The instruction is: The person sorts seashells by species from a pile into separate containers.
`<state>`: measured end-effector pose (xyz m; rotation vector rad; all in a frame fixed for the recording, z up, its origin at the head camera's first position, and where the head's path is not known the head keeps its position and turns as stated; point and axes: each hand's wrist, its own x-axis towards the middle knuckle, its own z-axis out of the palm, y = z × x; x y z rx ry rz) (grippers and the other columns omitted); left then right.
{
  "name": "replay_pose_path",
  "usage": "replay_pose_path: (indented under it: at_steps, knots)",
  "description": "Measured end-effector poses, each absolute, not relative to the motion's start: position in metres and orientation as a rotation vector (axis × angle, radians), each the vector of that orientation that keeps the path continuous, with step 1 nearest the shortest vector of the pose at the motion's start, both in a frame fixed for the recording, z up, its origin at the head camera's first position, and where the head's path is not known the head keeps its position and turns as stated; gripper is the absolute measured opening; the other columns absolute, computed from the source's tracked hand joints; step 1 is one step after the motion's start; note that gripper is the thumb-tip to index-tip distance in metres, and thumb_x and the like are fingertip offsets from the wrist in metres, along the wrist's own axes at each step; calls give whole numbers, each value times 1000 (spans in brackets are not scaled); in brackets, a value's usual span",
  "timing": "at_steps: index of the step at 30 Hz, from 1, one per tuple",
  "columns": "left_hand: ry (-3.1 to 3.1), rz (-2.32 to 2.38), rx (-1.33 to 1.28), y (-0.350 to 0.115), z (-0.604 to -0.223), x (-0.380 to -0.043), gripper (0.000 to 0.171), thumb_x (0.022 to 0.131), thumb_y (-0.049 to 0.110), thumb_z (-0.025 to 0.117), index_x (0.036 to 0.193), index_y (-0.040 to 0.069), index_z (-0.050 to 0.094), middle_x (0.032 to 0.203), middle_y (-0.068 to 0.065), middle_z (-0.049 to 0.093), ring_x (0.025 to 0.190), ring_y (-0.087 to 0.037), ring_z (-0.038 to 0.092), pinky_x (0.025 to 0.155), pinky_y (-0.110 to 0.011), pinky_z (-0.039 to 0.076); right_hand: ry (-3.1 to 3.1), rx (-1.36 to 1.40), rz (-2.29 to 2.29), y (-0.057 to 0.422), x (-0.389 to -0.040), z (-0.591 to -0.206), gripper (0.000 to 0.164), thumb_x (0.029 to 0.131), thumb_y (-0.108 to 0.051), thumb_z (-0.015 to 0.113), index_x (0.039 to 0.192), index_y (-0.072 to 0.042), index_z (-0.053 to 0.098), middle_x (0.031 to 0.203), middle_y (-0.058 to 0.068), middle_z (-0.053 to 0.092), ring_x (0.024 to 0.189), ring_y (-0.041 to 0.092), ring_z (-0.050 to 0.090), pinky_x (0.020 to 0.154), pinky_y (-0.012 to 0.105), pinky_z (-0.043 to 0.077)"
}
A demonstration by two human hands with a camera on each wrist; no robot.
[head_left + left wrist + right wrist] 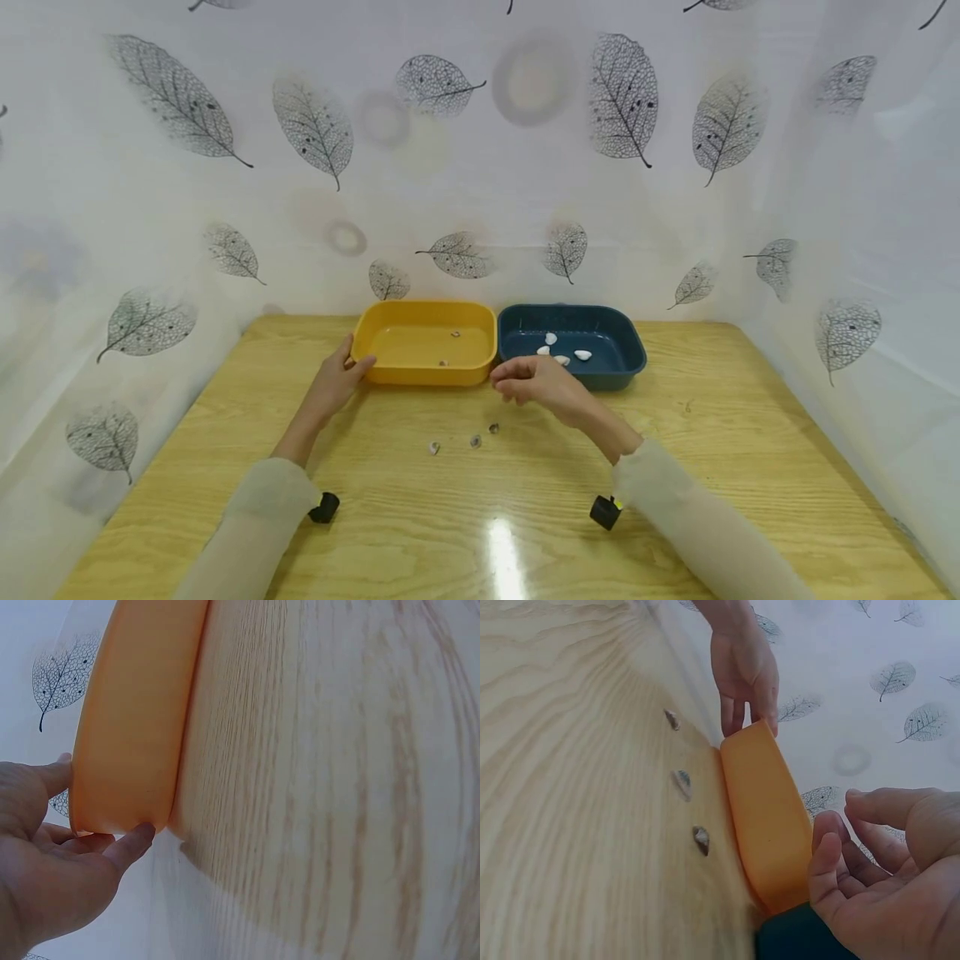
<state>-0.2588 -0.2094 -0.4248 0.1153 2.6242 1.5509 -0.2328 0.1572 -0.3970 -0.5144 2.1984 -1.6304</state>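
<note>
My left hand (337, 383) grips the left end of a yellow plastic basin (431, 377), its thumb and fingers about the corner in the left wrist view. Two small dark shells (455, 334) lie inside that basin. My right hand (546, 385) hovers by the front, where the yellow basin meets a dark blue basin (611, 382). Its fingers are loosely bent, and nothing shows between them in the right wrist view. Several white shells (582, 355) lie in the blue basin. Three small greyish-brown shells (476, 441) rest on the table in front of the basins.
The wood-grain table (420, 525) carries both basins side by side near its back edge. Behind and beside it hangs a white sheet (480, 183) printed with leaves. A small black device (604, 512) is at the right cuff, another (325, 507) at the left.
</note>
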Motion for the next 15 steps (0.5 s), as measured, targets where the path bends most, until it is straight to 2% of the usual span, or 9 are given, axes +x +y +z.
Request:
replay_pose_path:
  at_steps: [3, 7, 15]
  knots:
    - [2621, 1549, 113, -210, -425, -258, 79, 111, 30, 49, 163, -1, -2, 168, -27, 5, 151, -48, 21, 119, -54, 31, 2200, -497, -1615, 161, -230, -403, 35, 103, -15, 66, 128, 9, 65, 117, 29, 66, 98, 40, 63, 89, 54, 55]
    - [2621, 1541, 121, -210, -424, -257, 81, 111, 35, 49, 163, 1, -3, 168, -27, 5, 151, -48, 21, 119, -54, 31, 2184, -480, -1613, 166, -228, -413, 36, 102, -13, 67, 128, 11, 64, 121, 28, 67, 94, 28, 64, 87, 46, 57]
    - [2612, 1561, 127, -210, -424, -257, 81, 111, 34, 49, 163, 1, -4, 168, -27, 4, 152, -47, 20, 119, -53, 31, 2200, -511, -1577, 168, -223, -427, 33, 98, -6, 69, 125, 12, 66, 116, 26, 69, 85, 18, 63, 72, 30, 56]
